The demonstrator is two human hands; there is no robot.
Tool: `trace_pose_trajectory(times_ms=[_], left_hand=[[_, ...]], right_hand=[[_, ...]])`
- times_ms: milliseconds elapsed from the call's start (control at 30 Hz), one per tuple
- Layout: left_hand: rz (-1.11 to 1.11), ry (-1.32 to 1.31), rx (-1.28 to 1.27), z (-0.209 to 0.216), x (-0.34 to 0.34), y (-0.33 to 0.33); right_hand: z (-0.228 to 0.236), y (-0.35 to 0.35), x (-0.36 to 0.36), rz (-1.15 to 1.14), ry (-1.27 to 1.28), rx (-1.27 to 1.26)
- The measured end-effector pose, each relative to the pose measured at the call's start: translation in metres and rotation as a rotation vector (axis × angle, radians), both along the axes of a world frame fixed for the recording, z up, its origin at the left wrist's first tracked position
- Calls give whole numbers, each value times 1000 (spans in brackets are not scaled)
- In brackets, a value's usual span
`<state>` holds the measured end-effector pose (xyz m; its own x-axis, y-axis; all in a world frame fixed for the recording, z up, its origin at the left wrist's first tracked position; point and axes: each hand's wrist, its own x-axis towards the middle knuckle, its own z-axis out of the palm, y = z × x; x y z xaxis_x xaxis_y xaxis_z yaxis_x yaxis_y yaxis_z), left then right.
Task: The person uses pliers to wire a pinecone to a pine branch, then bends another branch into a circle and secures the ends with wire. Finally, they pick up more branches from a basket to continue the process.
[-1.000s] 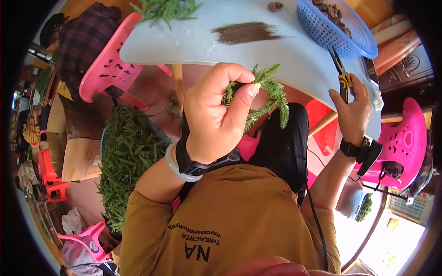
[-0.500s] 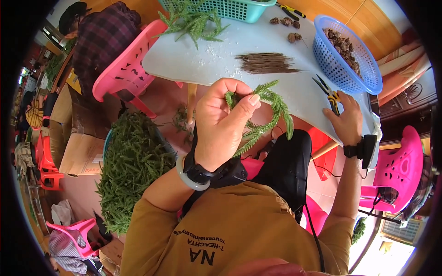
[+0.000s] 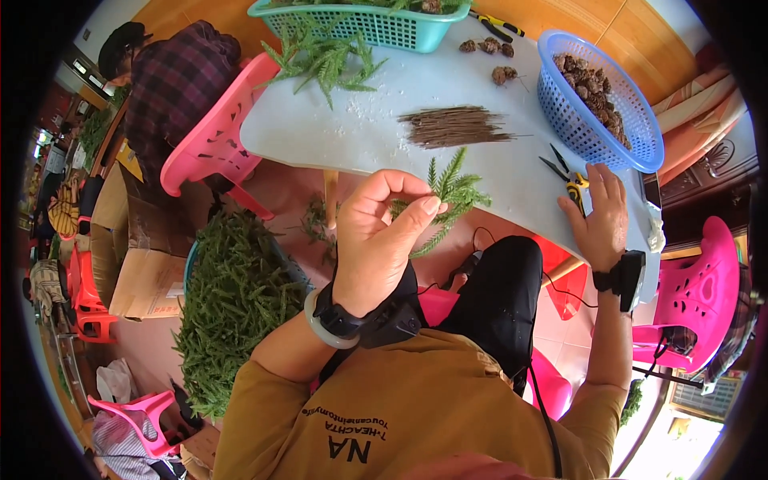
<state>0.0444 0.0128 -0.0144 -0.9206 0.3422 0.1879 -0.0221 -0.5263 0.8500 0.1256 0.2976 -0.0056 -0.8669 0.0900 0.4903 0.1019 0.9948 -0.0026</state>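
Observation:
My left hand [image 3: 372, 248] is raised in front of the table's near edge. Its thumb and fingertips pinch a green artificial pine sprig [image 3: 456, 194], whose leaves fan out to the right; the pinched end is hidden by the fingers. My right hand [image 3: 604, 220] rests at the table's right side with fingers stretched out and thumb apart. Beside it, between thumb and fingers, lie yellow-and-black pliers [image 3: 575, 190] with jaws spread. A bundle of thin brown sticks [image 3: 454, 126] lies on the white table [image 3: 336, 132] beyond my left hand.
A blue basket [image 3: 552, 88] of pine cones stands at right, a teal basket [image 3: 384, 28] at the back. Loose sprigs [image 3: 328, 64], several cones [image 3: 490, 46] and a second pair of pliers [image 3: 496, 26] lie nearby. A heap of greenery [image 3: 232, 312] sits left; a person [image 3: 180, 80] works beyond.
The sprig in my left hand has gone from a curved ring shape to a fanned bunch. My right hand's fingers have straightened beside the pliers. The whole view has shifted slightly.

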Motion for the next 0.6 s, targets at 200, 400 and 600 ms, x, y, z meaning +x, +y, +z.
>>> trace_pose_trajectory(times_ms=[200, 400, 600], left_hand=[[-22, -3, -89, 3, 1, -5], [-96, -20, -135, 17, 8, -11], [-119, 123, -217, 19, 11, -17]], right_hand=[[19, -36, -57, 186, -24, -172], [8, -27, -179, -5, -113, 99], [-6, -17, -218, -74, -181, 95]])
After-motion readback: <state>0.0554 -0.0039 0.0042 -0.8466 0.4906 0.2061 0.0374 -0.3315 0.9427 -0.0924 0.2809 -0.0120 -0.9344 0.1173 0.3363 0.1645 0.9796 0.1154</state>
